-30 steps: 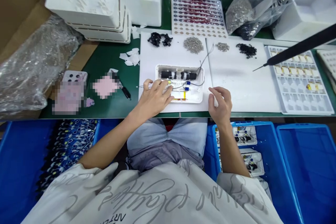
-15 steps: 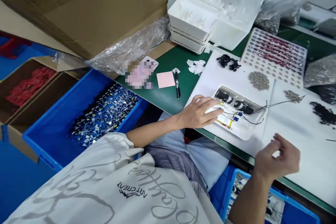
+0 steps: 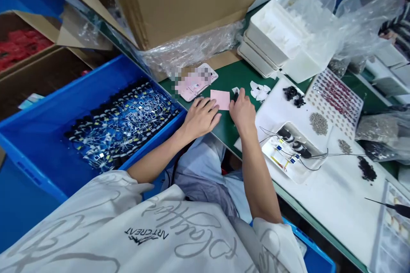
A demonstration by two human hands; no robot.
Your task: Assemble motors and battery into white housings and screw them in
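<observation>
My left hand lies palm down with its fingers stretched out, at the left edge of a pink sticky note pad on the green table. My right hand is closed around a black pen just right of the pad; most of the pen is hidden by the fingers. Above my left hand lies a pink phone. Small white paper pieces are scattered beyond my right hand. To the right, a white plastic housing holds black parts, wires and small blue boards.
A blue bin of wired parts stands at the left, with cardboard boxes behind. Stacked white trays stand at the back. Farther right are a pile of small metal parts, black bits and a screwdriver.
My left hand has left the white housing and moved to the pink pad. My right hand has swung left across the table and closed on the pen. The view has shifted.
</observation>
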